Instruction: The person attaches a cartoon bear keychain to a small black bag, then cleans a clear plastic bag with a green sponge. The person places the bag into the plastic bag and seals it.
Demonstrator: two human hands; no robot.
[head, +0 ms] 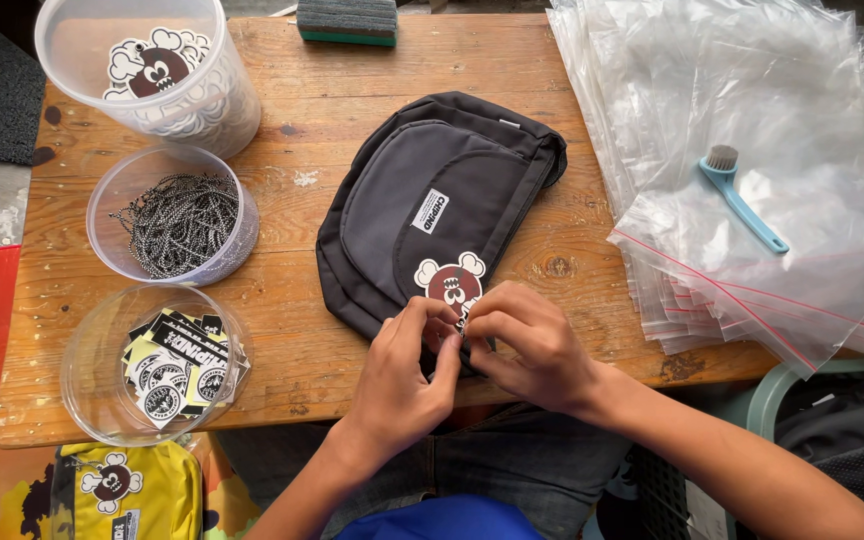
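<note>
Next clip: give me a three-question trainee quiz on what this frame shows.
1. True or false: both hands meet at the cartoon tag on the black pouch.
2. What fills the middle tub? A) ball chains B) paper tags C) brushes
3. What lies on the zip bags?

Key: 1 true. 2 A. 3 A blue brush.

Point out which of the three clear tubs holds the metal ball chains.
The middle tub, between the far tub of cartoon tags and the near tub of printed cards; it alone holds coiled silver chains.
</note>
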